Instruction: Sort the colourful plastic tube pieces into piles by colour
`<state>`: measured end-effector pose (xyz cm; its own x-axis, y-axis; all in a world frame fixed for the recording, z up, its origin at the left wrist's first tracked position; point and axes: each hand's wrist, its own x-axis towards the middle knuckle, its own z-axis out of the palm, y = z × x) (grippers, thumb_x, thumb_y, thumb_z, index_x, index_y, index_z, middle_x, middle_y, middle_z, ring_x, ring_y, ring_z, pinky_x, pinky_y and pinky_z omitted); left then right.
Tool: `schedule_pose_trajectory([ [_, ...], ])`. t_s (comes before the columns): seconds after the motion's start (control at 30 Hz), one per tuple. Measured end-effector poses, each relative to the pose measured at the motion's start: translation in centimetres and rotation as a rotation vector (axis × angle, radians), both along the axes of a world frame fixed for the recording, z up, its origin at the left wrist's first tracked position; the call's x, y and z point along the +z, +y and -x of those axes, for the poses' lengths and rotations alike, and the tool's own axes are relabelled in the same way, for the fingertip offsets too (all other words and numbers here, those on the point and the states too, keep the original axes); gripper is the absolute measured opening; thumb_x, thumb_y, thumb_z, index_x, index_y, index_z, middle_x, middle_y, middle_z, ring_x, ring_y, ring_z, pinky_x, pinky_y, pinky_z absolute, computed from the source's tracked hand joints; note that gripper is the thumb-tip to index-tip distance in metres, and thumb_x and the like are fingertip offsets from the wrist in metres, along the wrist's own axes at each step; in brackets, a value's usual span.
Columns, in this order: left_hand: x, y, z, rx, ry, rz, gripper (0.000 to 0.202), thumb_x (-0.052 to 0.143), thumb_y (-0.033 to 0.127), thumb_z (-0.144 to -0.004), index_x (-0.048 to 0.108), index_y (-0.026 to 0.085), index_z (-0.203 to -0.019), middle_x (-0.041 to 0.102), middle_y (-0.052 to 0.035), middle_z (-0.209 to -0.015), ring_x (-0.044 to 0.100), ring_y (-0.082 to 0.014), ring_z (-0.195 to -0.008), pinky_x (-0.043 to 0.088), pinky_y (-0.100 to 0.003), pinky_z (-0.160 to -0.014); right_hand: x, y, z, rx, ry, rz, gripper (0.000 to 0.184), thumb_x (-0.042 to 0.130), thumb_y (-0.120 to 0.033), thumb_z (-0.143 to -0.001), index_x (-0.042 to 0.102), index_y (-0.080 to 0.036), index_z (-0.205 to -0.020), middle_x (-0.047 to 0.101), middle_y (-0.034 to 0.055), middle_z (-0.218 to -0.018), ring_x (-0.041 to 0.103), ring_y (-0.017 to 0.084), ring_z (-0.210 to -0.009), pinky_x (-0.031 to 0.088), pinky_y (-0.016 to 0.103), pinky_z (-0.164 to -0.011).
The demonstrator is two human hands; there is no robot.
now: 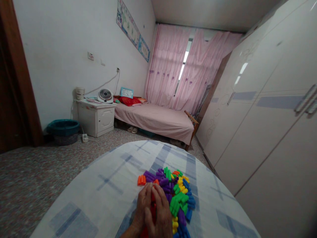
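My left hand [143,205] and my right hand [161,211] lie close together at the near side of the table, fingers bent and fingertips almost meeting. Between them sit red plastic pieces [153,211], mostly covered by my fingers, so their shape is hard to make out. Just past my fingertips is an orange piece [156,181]. Purple tube-shaped pieces [163,182] lie beyond and to the right. Beside my right hand is a cluster of green pieces [178,202], with blue pieces [191,200] and yellow pieces [183,185] farther right.
A blue-and-white checked cloth [111,195] covers the round-edged table. Beyond stand a pink-covered bed [158,119], a white bedside cabinet [99,119] with a fan [105,95], and a teal-rimmed bin [63,130]. Tall white wardrobes [260,132] line the right side.
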<state>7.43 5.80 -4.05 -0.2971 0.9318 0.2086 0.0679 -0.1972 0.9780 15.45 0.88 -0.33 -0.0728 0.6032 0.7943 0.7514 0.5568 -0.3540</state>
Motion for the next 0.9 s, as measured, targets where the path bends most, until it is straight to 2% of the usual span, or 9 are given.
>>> schedule_pose_trajectory([
  [0.27,0.1,0.2,-0.3,0.025,-0.044,0.004,0.049,0.045,0.060,-0.078,0.064,0.020,-0.096,0.067,-0.0123,-0.109,0.062,-0.0246,-0.105,0.051,-0.039,-0.093,0.0,0.0,0.1,-0.007,0.011,0.011,0.057,0.047,-0.026,-0.087,0.037,-0.024,-0.143,0.048,0.0092,-0.140,0.046,0.027,-0.128,0.046,0.043,-0.099],
  [0.47,0.0,-0.1,-0.2,0.037,-0.042,-0.041,0.052,0.048,0.066,-0.074,0.064,0.020,-0.094,0.067,-0.0132,-0.110,0.062,-0.0250,-0.104,0.051,-0.037,-0.091,0.2,-0.2,0.1,-0.001,0.015,0.009,0.057,0.048,-0.026,-0.087,0.038,-0.024,-0.142,0.049,0.0084,-0.139,0.048,0.027,-0.127,0.047,0.042,-0.099],
  [0.57,1.2,-0.6,0.0,-0.001,-0.075,-0.063,0.051,0.047,0.066,-0.076,0.066,0.020,-0.088,0.069,-0.0132,-0.102,0.063,-0.0250,-0.099,0.052,-0.036,-0.087,0.6,-0.3,0.0,0.028,0.001,0.015,0.057,0.049,-0.025,-0.086,0.039,-0.024,-0.142,0.049,0.0087,-0.139,0.047,0.027,-0.127,0.047,0.042,-0.099],
  [0.77,5.1,-1.4,-0.1,-0.132,-0.155,-0.103,0.048,0.043,0.061,-0.082,0.064,0.019,-0.076,0.068,-0.0071,-0.080,0.063,-0.0203,-0.076,0.053,-0.030,-0.074,1.8,-0.5,-1.3,0.048,0.005,0.068,0.049,0.050,-0.024,-0.087,0.046,-0.023,-0.136,0.051,0.0086,-0.137,0.049,0.024,-0.125,0.047,0.040,-0.099],
  [0.9,5.4,-1.8,-0.3,-0.193,-0.110,-0.119,0.044,0.040,0.052,-0.088,0.065,0.017,-0.084,0.067,-0.0050,-0.080,0.062,-0.0186,-0.078,0.051,-0.028,-0.075,2.9,-0.1,-3.6,-0.044,0.083,0.090,0.039,0.047,-0.025,-0.090,0.051,-0.023,-0.129,0.055,0.0079,-0.130,0.051,0.021,-0.122,0.045,0.041,-0.100],
])
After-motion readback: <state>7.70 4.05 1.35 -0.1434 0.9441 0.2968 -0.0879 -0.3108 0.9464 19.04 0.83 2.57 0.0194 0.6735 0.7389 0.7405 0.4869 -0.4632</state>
